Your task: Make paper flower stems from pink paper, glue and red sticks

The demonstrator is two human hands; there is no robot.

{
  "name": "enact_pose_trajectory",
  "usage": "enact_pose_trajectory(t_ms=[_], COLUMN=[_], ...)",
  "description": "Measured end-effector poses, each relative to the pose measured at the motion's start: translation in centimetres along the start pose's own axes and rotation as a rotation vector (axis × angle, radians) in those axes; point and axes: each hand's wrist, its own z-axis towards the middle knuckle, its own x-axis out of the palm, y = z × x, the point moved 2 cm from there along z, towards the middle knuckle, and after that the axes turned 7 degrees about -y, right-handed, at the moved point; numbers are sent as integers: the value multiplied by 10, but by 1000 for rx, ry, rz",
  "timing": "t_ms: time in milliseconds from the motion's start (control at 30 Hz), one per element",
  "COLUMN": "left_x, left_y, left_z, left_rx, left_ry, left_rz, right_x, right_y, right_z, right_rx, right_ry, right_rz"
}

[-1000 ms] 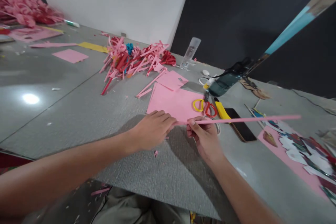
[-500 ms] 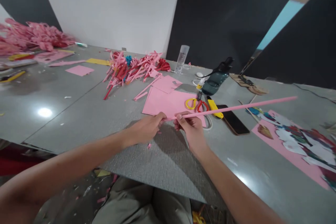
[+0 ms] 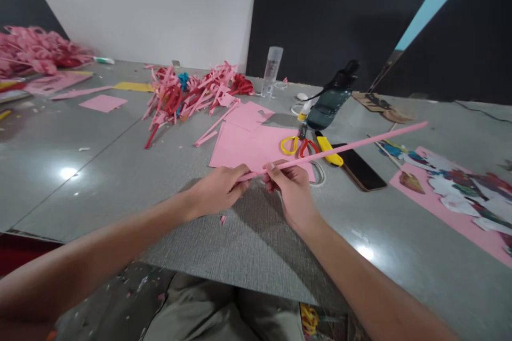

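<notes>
A long, narrow pink paper strip (image 3: pixel 352 146) is stretched between my hands above the grey table. My left hand (image 3: pixel 220 189) is closed around its near end, with the fingers wrapped over it. My right hand (image 3: pixel 291 184) pinches the strip between thumb and fingers a short way along, and the rest slants up to the right. Just beyond my hands lie pink paper sheets (image 3: pixel 240 146). Scissors with one yellow and one red handle (image 3: pixel 288 146) rest on them, beside a yellow cutter (image 3: pixel 328 150) and a dark phone (image 3: pixel 362 169).
Curled pink and red strips (image 3: pixel 172 98) are heaped at the back, with a bigger heap (image 3: pixel 40 50) at far left. A clear cylinder (image 3: pixel 272 72) and a dark bottle (image 3: pixel 330 101) stand behind the sheets. A collage on pink paper (image 3: pixel 452 224) lies at right.
My left hand has shifted its hold on the strip's near end, its fingers now more wrapped. The strip's free end slants more steeply and reaches less far right. The camera view has turned slightly.
</notes>
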Motion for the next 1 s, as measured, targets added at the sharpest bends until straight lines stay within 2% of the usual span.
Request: enact_pose_trajectory(t_ms=[167,300,633,800,1000], left_x=[4,6,1,-2,-6], left_y=[1,2,-1,-1,-4], left_z=[-4,-5,-2,-6,-9], left_rx=[73,84,64,121,126], left_ry=[39,69,6,-5,52], left_rz=[268,314,41,-59,-307], right_x=[3,3,0,-1,-3], right_y=[2,2,3,4,8], right_z=[-5,-6,-5,-5,-3], right_rx=[-25,-30,-71,-74,-69], right_ry=[16,17,10,-20,-74], right_rz=[-12,-11,-6,-2,16])
